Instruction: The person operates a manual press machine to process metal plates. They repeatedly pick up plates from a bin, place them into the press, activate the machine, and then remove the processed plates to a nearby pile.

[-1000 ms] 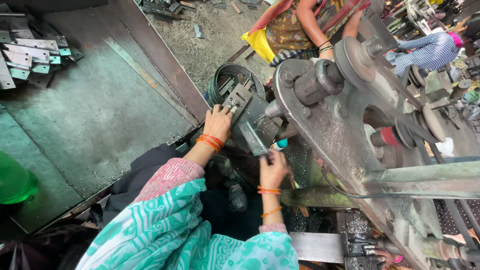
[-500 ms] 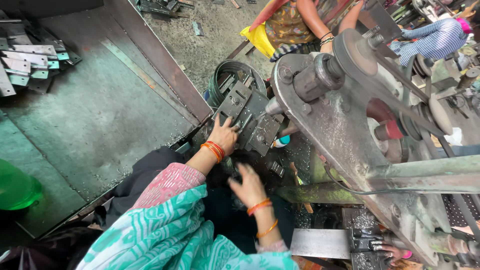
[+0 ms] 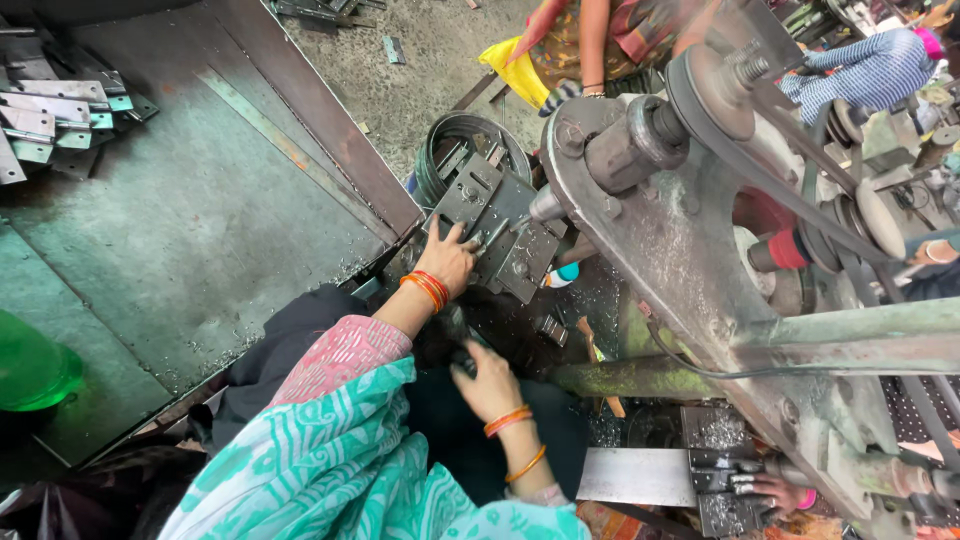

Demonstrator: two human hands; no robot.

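- Head view: the left hand [image 3: 450, 255] lies flat on the grey metal jig plates [image 3: 495, 225] beneath the machine's heavy frame [image 3: 660, 250], fingers spread and closed on nothing. It sat a little lower a second ago and has since slid up onto the plates.
- The right hand [image 3: 487, 378], which was up beside the plates a second ago, has dropped into the dark gap below them; its fingers curl around a dark object that is hard to make out, and whether they grip it cannot be told.
- Judged from this, the worker is steadying the fixture while reaching underneath.
- Count: two hands of the worker, apart; orange bangles [image 3: 428, 288] on both wrists; one green bowl [image 3: 35, 365]; one stack of metal hinges [image 3: 55, 115] on the sheet table [image 3: 200, 220]; another person's hand [image 3: 775, 492] at lower right.
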